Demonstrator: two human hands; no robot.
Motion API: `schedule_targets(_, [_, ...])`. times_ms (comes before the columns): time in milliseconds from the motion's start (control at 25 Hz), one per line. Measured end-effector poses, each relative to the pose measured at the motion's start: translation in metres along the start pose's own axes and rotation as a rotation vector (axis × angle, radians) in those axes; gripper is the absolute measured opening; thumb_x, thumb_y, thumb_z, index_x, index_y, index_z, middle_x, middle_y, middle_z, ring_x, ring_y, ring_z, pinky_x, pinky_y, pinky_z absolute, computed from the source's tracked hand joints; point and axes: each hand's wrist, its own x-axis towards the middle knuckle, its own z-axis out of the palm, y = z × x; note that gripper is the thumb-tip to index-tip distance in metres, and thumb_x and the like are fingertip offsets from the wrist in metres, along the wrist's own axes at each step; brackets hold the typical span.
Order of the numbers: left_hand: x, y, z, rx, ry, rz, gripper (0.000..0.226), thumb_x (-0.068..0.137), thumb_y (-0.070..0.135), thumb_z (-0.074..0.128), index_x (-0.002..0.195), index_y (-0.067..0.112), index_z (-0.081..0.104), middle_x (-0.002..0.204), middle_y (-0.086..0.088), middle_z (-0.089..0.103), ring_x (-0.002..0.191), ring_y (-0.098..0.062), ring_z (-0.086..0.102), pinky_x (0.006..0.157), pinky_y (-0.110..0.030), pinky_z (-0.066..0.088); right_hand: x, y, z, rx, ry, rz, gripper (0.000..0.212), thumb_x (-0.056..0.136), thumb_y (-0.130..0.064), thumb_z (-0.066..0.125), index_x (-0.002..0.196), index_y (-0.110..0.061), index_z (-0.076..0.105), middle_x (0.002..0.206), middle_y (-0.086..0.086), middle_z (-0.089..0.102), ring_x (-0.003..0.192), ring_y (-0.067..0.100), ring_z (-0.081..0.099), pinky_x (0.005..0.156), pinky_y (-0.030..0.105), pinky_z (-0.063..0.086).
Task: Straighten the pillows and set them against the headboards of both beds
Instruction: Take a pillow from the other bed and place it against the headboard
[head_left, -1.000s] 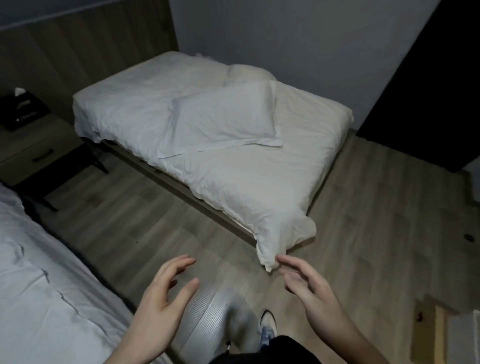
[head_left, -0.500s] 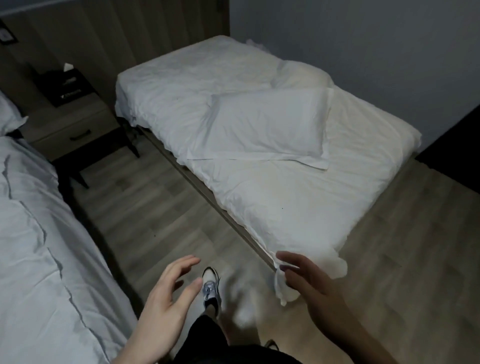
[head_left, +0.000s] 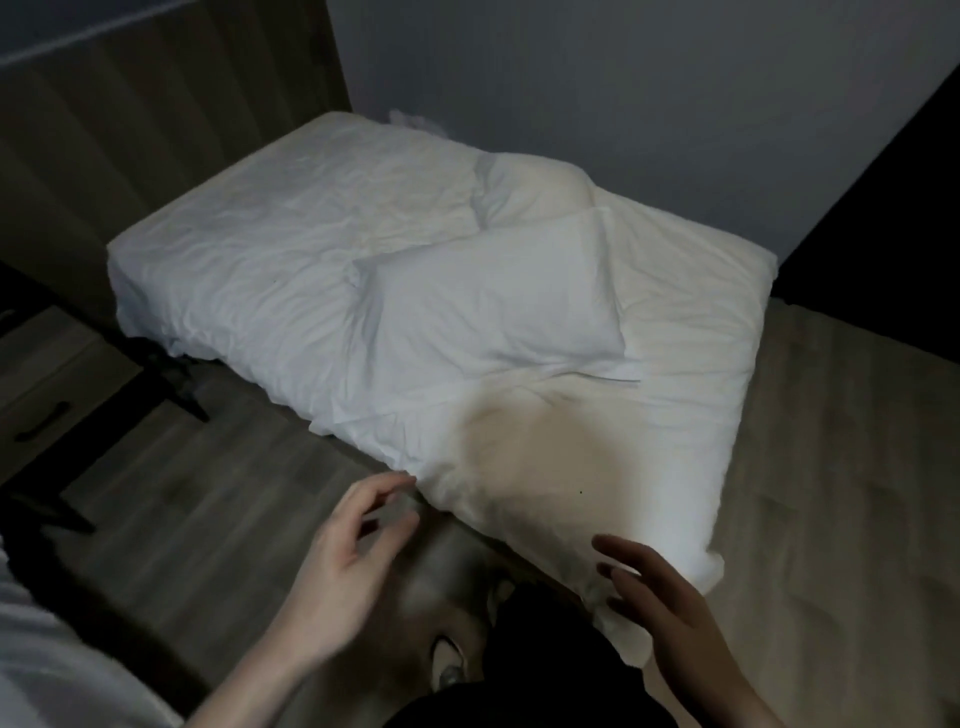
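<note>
A white pillow (head_left: 498, 296) lies flat across the middle of the far bed (head_left: 571, 457), skewed to the mattress edges and well apart from the wooden headboard (head_left: 171, 130) that rises behind the bed's far-left end. A second, rumpled pillow (head_left: 535, 192) sits just behind it, nearer the grey wall (head_left: 597, 78), its corner touching or tucked under the first one; which, I cannot tell. The white sheet is creased all over and hangs off the near corner of the mattress. Both hands are held out low over the wooden floor (head_left: 218, 509) in front of that corner. The left hand (head_left: 343, 566) has its fingers (head_left: 384, 486) loosely curved and spread apart, holding nothing, the tips just beside the bed's edge. The right hand (head_left: 660, 603) is likewise empty, fingers apart and extended toward the drooping sheet corner, near it; contact is unclear in the blur. A bedside cabinet (head_left: 36, 384) with a dark handle stands at left, and a strip of the near bed (head_left: 47, 670) shows at lower left.
</note>
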Motion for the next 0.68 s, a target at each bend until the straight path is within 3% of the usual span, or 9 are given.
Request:
schedule_targets(80, [0.028,-0.009,-0.002,-0.001,-0.007,-0.029,0.023,0.097,0.032,0.065,0.119,0.037,0.068,0.127,0.016,0.068,0.123,0.0,0.06,0.101,-0.019,0.048,0.034,-0.012,0.012,0.002,-0.006,0.025,0.029,0.101,-0.013,0.059,0.12,-0.029,0.074,0.118,-0.018,0.076,0.114,0.002,0.069,0.106,0.044,0.054])
schedule_targets(240, [0.08,-0.022,-0.013,0.02,-0.016,-0.103,0.031,0.096,0.019,0.069,0.114,0.044,0.07,0.12,0.019,0.069,0.117,0.007,0.062,0.094,-0.01,0.048,0.112,-0.047,0.037,0.016,-0.031,-0.025,0.026,0.101,-0.018,0.061,0.121,-0.028,0.073,0.12,-0.017,0.075,0.114,0.006,0.069,0.106,0.047,0.054])
schedule_targets(280, [0.094,-0.022,-0.018,0.032,-0.018,-0.125,0.031,0.095,0.021,0.069,0.114,0.046,0.069,0.121,0.021,0.068,0.117,0.008,0.062,0.095,-0.012,0.049,0.131,-0.058,0.045,0.025,-0.05,-0.029,0.024,0.099,-0.028,0.064,0.121,-0.03,0.073,0.121,-0.017,0.074,0.115,0.007,0.069,0.105,0.046,0.055])
schedule_targets(360, [0.125,-0.024,-0.032,0.062,0.003,-0.148,0.029,0.095,0.022,0.07,0.114,0.044,0.07,0.12,0.021,0.066,0.115,0.006,0.063,0.094,-0.012,0.049,0.171,-0.076,0.057,0.022,-0.113,-0.043,0.042,0.087,-0.058,0.069,0.122,-0.035,0.073,0.125,-0.018,0.072,0.118,0.004,0.067,0.105,0.044,0.055])
schedule_targets(400, [0.141,-0.028,-0.039,0.067,0.022,-0.152,0.028,0.095,0.021,0.071,0.114,0.041,0.07,0.119,0.018,0.067,0.113,0.005,0.065,0.091,-0.009,0.048,0.19,-0.082,0.062,0.001,-0.132,-0.051,0.042,0.087,-0.058,0.07,0.122,-0.036,0.073,0.126,-0.018,0.072,0.118,0.003,0.067,0.105,0.043,0.055])
schedule_targets(480, [0.17,-0.035,-0.053,0.045,0.06,-0.193,0.028,0.095,0.019,0.071,0.116,0.037,0.071,0.117,0.012,0.07,0.109,0.002,0.068,0.086,-0.005,0.048,0.222,-0.097,0.073,-0.024,-0.151,-0.072,0.025,0.099,-0.032,0.066,0.122,-0.035,0.072,0.126,-0.02,0.072,0.12,0.003,0.066,0.106,0.042,0.053])
schedule_targets(520, [0.182,-0.037,-0.058,0.032,0.075,-0.208,0.028,0.094,0.019,0.071,0.117,0.036,0.071,0.115,0.012,0.071,0.108,0.001,0.069,0.085,-0.005,0.048,0.234,-0.103,0.076,-0.024,-0.149,-0.077,0.026,0.101,-0.022,0.063,0.123,-0.033,0.072,0.125,-0.02,0.072,0.12,0.003,0.066,0.105,0.04,0.053])
schedule_targets(680, [0.243,-0.063,-0.069,0.005,0.039,-0.208,0.024,0.093,0.01,0.073,0.112,0.025,0.073,0.109,0.017,0.073,0.103,-0.003,0.07,0.084,-0.007,0.05,0.277,-0.111,0.088,0.013,-0.078,-0.049,0.028,0.103,-0.013,0.059,0.122,-0.028,0.072,0.124,-0.019,0.073,0.117,0.006,0.068,0.097,0.036,0.056])
